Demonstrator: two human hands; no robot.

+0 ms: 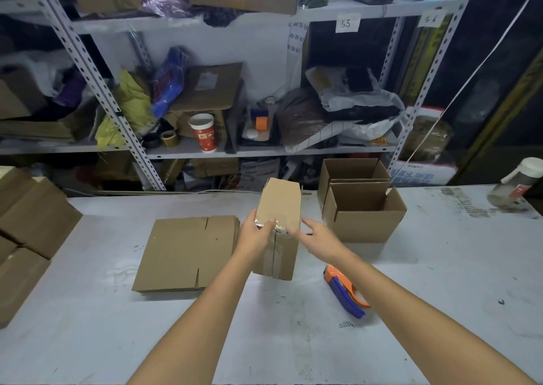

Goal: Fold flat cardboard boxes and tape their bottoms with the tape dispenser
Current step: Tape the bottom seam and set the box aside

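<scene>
A folded cardboard box [280, 205] is held above the white table [264, 340], its taped bottom turned toward me with clear tape running over the seam and onto the upper face. My left hand [258, 231] grips its left edge, thumb pressed on the tape at the corner. My right hand [318, 233] is at the box's right edge, fingers spread and touching the taped corner. A stack of flat cardboard boxes [188, 255] lies on the table to the left. The orange and blue tape dispenser [345, 292] lies on the table under my right forearm.
Two assembled open boxes [364, 214] stand at the back right of the table. More brown boxes [32, 226] are piled at the left edge. A capped jar [517, 182] stands at the far right. Cluttered metal shelves [205, 149] rise behind the table.
</scene>
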